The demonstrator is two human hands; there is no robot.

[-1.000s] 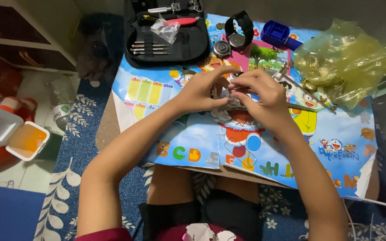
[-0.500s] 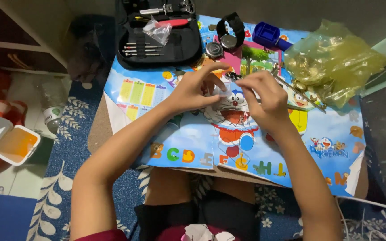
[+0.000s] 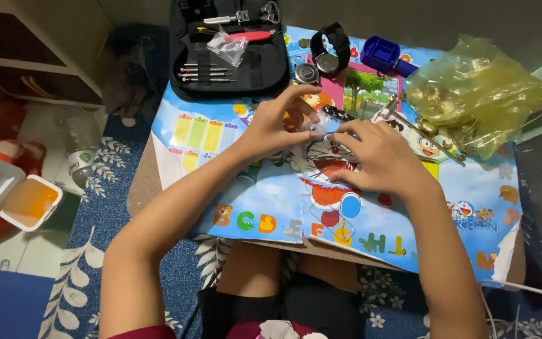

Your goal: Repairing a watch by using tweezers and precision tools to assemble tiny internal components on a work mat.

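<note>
Shiny metal bit [image 3: 317,127], pinched between left hand [image 3: 275,127] and right hand [image 3: 371,154] fingertips, mid-table. Probably tiny, light, slippery, easily lost. Best gripped by the edges.

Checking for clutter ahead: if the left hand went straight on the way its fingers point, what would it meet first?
Probably the loose watch case just beyond the left hand, then the black-strapped wristwatch; depth is unclear.
</note>
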